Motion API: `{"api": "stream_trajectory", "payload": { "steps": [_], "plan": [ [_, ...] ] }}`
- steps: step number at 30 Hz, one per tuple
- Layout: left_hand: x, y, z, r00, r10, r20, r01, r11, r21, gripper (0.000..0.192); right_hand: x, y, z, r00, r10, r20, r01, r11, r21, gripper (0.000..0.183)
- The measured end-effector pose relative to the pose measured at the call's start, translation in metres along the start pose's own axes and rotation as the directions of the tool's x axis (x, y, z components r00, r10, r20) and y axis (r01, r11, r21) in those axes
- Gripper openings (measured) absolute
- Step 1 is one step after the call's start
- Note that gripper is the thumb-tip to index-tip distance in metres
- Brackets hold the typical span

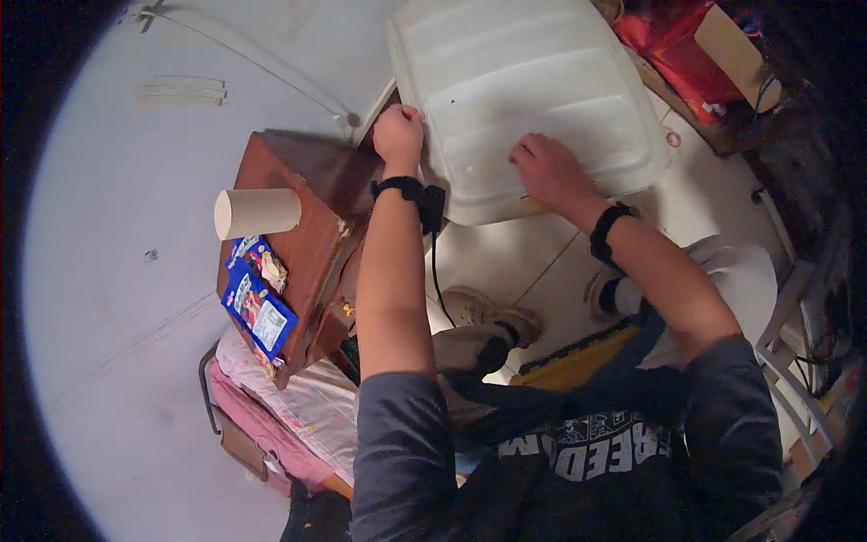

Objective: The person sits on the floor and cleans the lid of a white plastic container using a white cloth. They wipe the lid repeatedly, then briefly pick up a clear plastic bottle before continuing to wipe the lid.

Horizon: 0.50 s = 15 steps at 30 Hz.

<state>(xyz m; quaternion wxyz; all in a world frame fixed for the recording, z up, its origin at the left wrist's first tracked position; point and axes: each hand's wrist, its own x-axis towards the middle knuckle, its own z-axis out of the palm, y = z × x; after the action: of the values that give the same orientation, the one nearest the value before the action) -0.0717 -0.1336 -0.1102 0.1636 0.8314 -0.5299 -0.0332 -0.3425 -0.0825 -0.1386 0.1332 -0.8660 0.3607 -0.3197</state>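
Observation:
A large white plastic lid (pixel 528 88) with raised ridges, apparently from a storage bin, fills the top centre. Beside its left edge is my left hand (pixel 399 135), fingers curled into a fist. Whether they pinch anything at the rim is hidden. Over the near right part of the lid hangs my right hand (pixel 550 171), fingers bent and casting a shadow on the plastic. Nothing shows between those fingers, but their undersides are out of sight. A small tan piece (pixel 535 205) shows below that hand at the lid's near edge.
To the left stands a brown wooden cabinet (pixel 318 176) bearing a paper roll (pixel 261 211) and blue snack packets (pixel 257 305). A bed with pink bedding (pixel 271 413) lies below it. Red bags (pixel 684 61) sit at the upper right. A white stool (pixel 738 284) is at right.

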Motion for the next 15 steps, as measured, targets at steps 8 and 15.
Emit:
{"api": "stream_trajectory", "payload": {
  "steps": [8, 15],
  "plan": [
    [-0.077, 0.001, -0.02, 0.998, -0.043, -0.05, 0.037, 0.993, -0.115, 0.015, -0.003, -0.005, -0.007, 1.0, 0.007, 0.007, -0.007, 0.999, -0.033, 0.009],
    [-0.131, -0.012, -0.03, 0.998, 0.039, 0.053, -0.03, 0.988, -0.152, 0.016, -0.005, -0.005, -0.005, 1.0, 0.022, 0.004, -0.022, 0.998, -0.061, 0.012]
  ]
}}
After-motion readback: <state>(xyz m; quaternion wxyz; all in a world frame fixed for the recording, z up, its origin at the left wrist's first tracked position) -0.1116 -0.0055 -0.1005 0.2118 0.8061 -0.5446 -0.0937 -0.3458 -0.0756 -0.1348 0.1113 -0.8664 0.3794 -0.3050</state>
